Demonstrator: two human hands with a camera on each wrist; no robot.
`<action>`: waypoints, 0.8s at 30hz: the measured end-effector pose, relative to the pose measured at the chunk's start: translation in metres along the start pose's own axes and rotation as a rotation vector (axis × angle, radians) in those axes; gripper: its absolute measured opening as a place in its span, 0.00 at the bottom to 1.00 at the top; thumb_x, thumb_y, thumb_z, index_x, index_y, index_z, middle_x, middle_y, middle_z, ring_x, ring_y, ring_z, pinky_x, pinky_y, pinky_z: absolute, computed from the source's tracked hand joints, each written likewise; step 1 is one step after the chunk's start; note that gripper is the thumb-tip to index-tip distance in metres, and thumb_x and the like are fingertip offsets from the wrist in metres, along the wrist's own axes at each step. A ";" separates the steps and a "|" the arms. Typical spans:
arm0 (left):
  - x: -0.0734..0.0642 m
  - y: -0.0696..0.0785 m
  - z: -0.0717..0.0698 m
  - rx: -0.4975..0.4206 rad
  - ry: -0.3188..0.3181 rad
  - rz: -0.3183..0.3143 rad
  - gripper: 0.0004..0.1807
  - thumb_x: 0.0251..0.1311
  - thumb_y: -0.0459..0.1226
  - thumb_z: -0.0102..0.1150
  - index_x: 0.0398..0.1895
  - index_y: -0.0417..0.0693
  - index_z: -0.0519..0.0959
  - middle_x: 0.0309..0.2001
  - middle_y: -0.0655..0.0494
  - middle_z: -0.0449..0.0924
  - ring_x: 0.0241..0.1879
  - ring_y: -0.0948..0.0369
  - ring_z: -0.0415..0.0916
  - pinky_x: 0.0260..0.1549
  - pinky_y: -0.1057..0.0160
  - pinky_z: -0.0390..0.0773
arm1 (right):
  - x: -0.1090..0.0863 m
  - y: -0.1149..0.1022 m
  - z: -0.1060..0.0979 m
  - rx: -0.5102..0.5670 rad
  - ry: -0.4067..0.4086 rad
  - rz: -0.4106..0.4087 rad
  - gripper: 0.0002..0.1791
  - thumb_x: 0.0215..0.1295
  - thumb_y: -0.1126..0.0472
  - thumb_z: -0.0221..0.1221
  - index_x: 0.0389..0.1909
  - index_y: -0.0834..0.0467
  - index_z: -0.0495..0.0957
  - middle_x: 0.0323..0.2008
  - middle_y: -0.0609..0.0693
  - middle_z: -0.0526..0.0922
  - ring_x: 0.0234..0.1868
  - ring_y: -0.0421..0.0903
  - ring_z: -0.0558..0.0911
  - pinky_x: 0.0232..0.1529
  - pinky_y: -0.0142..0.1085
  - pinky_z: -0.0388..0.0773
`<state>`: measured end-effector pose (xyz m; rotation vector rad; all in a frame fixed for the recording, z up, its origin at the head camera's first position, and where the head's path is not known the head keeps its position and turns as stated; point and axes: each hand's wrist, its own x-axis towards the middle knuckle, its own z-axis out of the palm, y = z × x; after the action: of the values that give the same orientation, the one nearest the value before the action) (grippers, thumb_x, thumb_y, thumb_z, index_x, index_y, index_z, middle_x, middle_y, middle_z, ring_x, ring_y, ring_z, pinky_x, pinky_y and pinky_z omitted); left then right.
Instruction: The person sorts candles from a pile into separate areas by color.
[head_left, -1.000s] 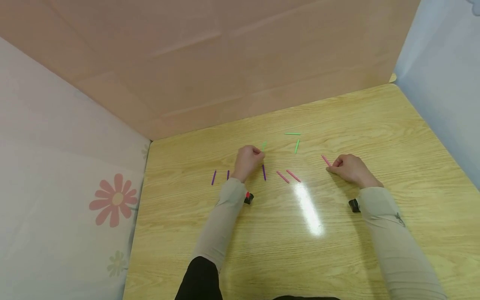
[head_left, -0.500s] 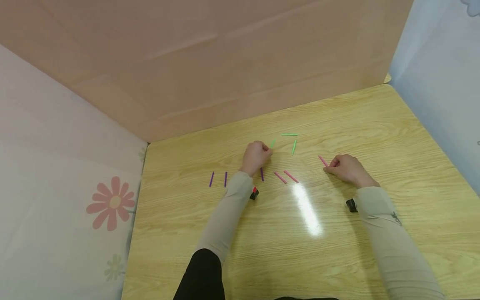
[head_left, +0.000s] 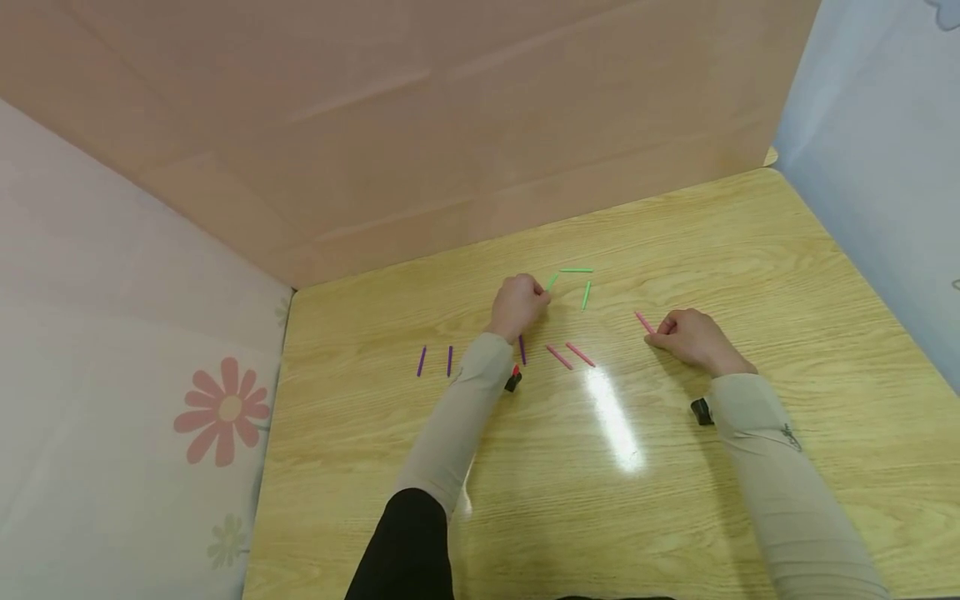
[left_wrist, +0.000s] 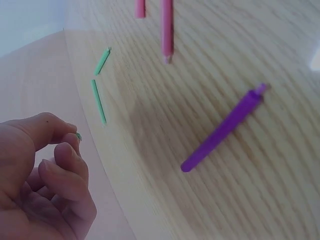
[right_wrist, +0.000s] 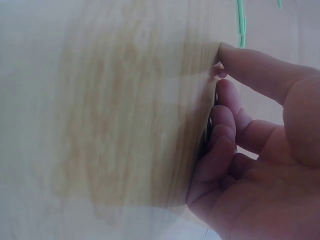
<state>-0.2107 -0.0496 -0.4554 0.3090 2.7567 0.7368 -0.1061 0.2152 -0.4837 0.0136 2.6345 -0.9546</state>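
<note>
1. The left hand [head_left: 517, 306] pinches a green stick [head_left: 552, 282] narrowly between thumb and forefinger, other fingers curled in. The stick is slim and light green; its free end slants up, just beside the left end of the crosswise stick [head_left: 577, 270], also green.
2. The right hand [head_left: 693, 340] pinches the near end of a pink stick [head_left: 644, 322], slim and straight, which points away and leftward. Whether it touches the table [head_left: 337, 467], I cannot tell.
3. A third green one [head_left: 586, 296] lies below the crosswise stick's right end, a small gap between.
4. Two pink ones [head_left: 581, 354] lie side by side between the hands.
5. Two purple ones [head_left: 450, 361] lie left of the left hand. Another purple one [left_wrist: 222, 131], near the left wrist, has a narrow, paler nub at one end.
6. The right sleeve [head_left: 787, 500] bears a dark mark [head_left: 790, 435], too small to read.
</note>
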 end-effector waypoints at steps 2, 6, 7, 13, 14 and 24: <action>0.002 0.001 0.001 0.007 -0.004 0.007 0.11 0.63 0.38 0.56 0.30 0.41 0.85 0.25 0.55 0.81 0.15 0.67 0.63 0.14 0.73 0.63 | -0.001 0.000 0.000 0.002 0.001 -0.004 0.19 0.66 0.51 0.58 0.35 0.67 0.76 0.32 0.59 0.80 0.32 0.50 0.75 0.33 0.37 0.68; 0.005 0.003 0.002 0.024 -0.019 -0.003 0.12 0.64 0.37 0.55 0.29 0.41 0.85 0.23 0.56 0.78 0.14 0.67 0.62 0.13 0.73 0.61 | -0.002 0.000 -0.001 0.008 -0.002 -0.004 0.20 0.66 0.51 0.58 0.35 0.67 0.76 0.32 0.58 0.80 0.31 0.50 0.74 0.32 0.36 0.68; 0.005 0.004 0.002 0.029 -0.023 -0.007 0.11 0.64 0.37 0.56 0.30 0.41 0.85 0.23 0.56 0.78 0.15 0.67 0.62 0.13 0.73 0.62 | -0.002 0.000 0.000 0.009 -0.004 -0.002 0.19 0.66 0.51 0.58 0.35 0.67 0.76 0.31 0.58 0.80 0.31 0.49 0.74 0.32 0.36 0.68; 0.007 0.007 0.004 0.055 -0.029 -0.009 0.13 0.65 0.38 0.54 0.27 0.43 0.84 0.23 0.57 0.78 0.16 0.67 0.63 0.14 0.72 0.62 | -0.001 0.001 0.001 0.001 0.002 0.005 0.18 0.66 0.52 0.57 0.35 0.67 0.76 0.31 0.57 0.80 0.31 0.49 0.74 0.31 0.35 0.68; 0.008 0.007 0.004 0.055 -0.030 -0.009 0.13 0.65 0.38 0.54 0.25 0.44 0.83 0.21 0.57 0.77 0.15 0.67 0.63 0.13 0.72 0.62 | -0.001 0.001 0.001 0.000 0.002 0.005 0.18 0.66 0.52 0.58 0.35 0.67 0.76 0.31 0.58 0.80 0.30 0.49 0.74 0.31 0.35 0.68; 0.013 0.005 0.016 0.066 -0.032 -0.012 0.26 0.64 0.36 0.53 0.06 0.51 0.60 0.10 0.62 0.55 0.11 0.67 0.51 0.10 0.71 0.52 | -0.001 0.002 0.001 0.002 -0.001 -0.005 0.19 0.66 0.51 0.58 0.34 0.67 0.76 0.31 0.58 0.80 0.30 0.49 0.74 0.31 0.36 0.68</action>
<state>-0.2176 -0.0346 -0.4687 0.3150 2.7545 0.6339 -0.1047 0.2162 -0.4851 0.0077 2.6336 -0.9587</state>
